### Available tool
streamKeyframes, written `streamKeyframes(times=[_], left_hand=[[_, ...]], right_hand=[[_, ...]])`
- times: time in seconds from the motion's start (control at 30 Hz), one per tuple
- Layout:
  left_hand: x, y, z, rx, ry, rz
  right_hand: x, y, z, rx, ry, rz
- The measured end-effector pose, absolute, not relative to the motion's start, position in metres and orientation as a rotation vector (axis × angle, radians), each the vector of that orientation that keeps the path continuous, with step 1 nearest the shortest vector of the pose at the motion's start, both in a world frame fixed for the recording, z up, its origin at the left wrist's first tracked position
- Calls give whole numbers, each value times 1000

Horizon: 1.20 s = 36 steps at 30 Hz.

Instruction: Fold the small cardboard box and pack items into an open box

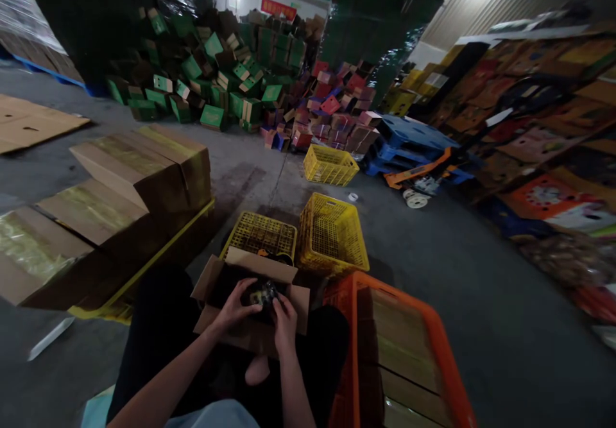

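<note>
An open cardboard box (pixel 228 271) rests on my lap with its flaps spread. My left hand (pixel 235 305) and my right hand (pixel 285 319) meet over its opening. Both hold a small dark rounded object (pixel 264 293) with a pale patch on it; I cannot make out what it is. The fingers of both hands curl around it. My forearms reach in from the bottom edge, and my dark trousers show under the box.
An orange crate (pixel 436 351) holding flat cardboard stands at my right. Two yellow crates (pixel 332 235) sit just beyond the box, a third (pixel 330 165) farther off. Taped cartons (pixel 139 165) are stacked on the left. Heaps of green and red boxes fill the back.
</note>
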State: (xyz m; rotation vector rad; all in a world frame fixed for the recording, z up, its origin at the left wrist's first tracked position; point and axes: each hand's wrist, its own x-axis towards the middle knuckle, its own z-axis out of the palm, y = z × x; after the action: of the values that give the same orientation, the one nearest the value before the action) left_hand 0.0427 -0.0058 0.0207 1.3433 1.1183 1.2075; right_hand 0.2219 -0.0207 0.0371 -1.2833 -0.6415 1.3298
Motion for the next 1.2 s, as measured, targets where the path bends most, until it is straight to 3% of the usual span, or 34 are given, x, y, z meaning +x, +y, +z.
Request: streamKeyframes(times=[0.37, 0.67, 1.2], left_hand=[[42, -1, 29, 1138, 1172, 1049], [41, -4, 32, 1163, 1182, 1082], [38, -3, 42, 1101, 1236, 1117]], right_hand=[[223, -24, 40, -1150, -471, 1304], [223, -22, 44, -1280, -723, 1314], [216, -18, 44, -1214, -503, 1277]])
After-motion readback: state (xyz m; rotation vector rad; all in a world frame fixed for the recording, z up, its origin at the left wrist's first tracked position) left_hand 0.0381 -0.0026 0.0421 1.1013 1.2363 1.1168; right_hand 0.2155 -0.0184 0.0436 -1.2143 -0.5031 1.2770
